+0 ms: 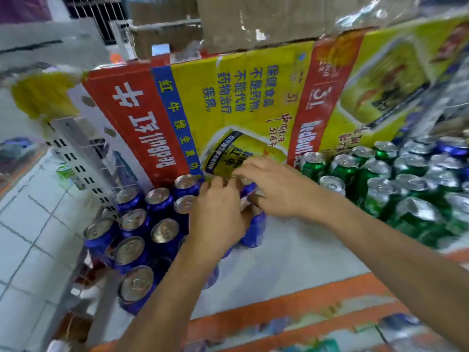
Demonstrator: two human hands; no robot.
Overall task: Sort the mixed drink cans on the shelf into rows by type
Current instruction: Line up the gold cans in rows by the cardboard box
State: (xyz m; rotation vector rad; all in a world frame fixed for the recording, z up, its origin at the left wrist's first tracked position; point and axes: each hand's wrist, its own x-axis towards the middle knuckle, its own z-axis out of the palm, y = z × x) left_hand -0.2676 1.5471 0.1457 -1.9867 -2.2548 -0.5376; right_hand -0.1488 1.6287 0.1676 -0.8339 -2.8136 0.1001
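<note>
Right fingers — atop blue can (blurred).

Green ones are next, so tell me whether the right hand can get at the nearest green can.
Probably yes. The right hand grips a blue can, and the nearest green can stands to its right across bare shelf, with nothing between them; it would have to let go first.

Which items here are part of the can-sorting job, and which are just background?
Job: blue cans, green cans, shelf, left hand, right hand, both at the blue cans.
Background: Red Bull carton, brown cardboard box, tiled floor.
</note>
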